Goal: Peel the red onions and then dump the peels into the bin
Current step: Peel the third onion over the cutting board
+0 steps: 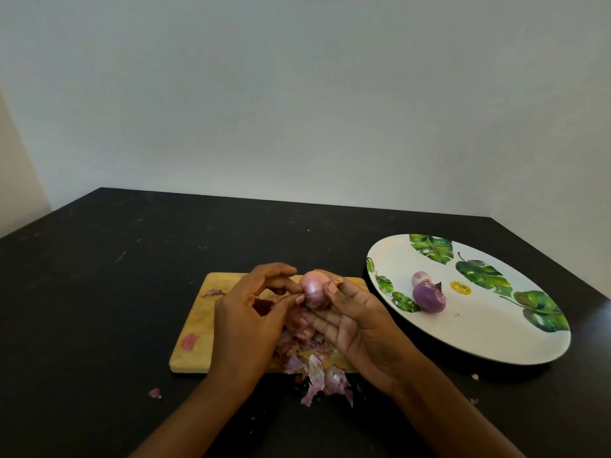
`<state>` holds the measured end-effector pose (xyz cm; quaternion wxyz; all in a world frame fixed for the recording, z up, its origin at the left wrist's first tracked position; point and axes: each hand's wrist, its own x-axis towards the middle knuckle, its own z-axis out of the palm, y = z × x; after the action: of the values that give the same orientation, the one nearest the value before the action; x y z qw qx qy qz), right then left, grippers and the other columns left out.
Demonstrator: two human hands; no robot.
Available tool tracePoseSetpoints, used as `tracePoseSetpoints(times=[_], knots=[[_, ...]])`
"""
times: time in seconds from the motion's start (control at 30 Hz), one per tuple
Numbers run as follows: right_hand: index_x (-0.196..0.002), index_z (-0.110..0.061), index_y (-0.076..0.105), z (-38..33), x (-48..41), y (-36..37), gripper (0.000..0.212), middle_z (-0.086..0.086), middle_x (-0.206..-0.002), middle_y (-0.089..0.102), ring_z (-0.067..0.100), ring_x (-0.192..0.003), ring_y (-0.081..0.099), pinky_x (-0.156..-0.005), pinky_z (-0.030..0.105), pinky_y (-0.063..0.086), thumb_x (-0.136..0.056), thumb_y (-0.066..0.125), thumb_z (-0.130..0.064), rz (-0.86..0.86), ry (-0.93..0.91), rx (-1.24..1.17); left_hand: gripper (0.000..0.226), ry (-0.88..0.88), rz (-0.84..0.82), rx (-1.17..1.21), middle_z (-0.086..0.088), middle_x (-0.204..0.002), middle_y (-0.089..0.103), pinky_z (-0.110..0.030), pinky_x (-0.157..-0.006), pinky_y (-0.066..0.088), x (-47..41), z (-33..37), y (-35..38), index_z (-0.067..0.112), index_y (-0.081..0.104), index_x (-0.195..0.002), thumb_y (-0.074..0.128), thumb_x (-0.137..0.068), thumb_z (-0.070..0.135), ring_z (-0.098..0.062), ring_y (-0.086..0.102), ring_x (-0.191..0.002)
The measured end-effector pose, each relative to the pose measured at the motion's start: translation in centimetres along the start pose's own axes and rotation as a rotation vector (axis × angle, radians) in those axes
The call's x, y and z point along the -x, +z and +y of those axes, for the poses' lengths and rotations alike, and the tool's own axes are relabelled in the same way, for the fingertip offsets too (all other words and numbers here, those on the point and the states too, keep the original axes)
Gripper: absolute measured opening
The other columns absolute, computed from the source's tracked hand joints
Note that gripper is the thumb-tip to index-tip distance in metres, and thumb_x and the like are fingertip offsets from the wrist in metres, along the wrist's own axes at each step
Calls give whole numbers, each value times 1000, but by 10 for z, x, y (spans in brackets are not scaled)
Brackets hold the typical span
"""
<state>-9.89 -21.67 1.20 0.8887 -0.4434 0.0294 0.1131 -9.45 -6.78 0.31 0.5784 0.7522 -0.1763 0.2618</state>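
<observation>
Black table [99, 292] bears a wooden board [195, 322]. To the right lies a leaf-printed plate [496, 342] with two peeled onions [429, 298] touching each other on it. Peels [317, 368] pile at the board's near edge and spill onto the table, partly hidden by both hands. One scrap [154, 393] lies apart, to the left. Above the board sits the onion [314, 289], pale pink and smooth. The left hand [244, 322] pinches its left side. The right hand [360, 325] holds it, thumb against it, fingers stretched beneath.
</observation>
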Motion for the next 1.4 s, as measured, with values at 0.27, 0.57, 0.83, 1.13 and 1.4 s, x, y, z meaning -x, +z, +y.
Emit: tracePoseSetpoints(times=[0.27,0.57,0.83,1.13,1.4], knots=[[-128,0,49,0,2,0,51,24,-114,67,32,-105,67,-87,37,57,-81,60,-16,-43,2,-3,34,-41,-5,6,13,-88,61,-6,-71,45,-2,1,1,30,58,-95,61,-84,-2,1,59,-87],[-124,-2,52,-1,-1,-1,55,20,-113,69,26,-102,69,-75,31,59,-80,56,-35,22,11,22,30,-87,25,-63,12,-89,65,-6,-73,45,-4,-6,-1,28,66,-88,65,-81,-1,4,59,-89],[-121,-1,56,0,-5,-6,51,20,-108,70,24,-92,71,-76,29,58,-78,64,-26,105,-44,-46,38,-70,-36,11,18,-99,66,-7,-67,48,-1,2,1,35,62,-103,74,-75,13,5,61,-88],[-122,-2,55,3,-3,-2,48,25,-115,66,36,-107,65,-96,46,51,-82,62,-27,38,35,85,49,10,-134,24,21,-102,64,-3,-73,44,0,5,1,40,56,-107,76,-63,29,8,57,-99],[-120,0,56,2,-3,2,57,24,-113,67,32,-105,67,-88,39,56,-76,61,-37,36,34,46,43,-35,-108,71,17,-97,66,-5,-74,45,0,3,2,33,62,-103,75,-62,29,8,61,-92]])
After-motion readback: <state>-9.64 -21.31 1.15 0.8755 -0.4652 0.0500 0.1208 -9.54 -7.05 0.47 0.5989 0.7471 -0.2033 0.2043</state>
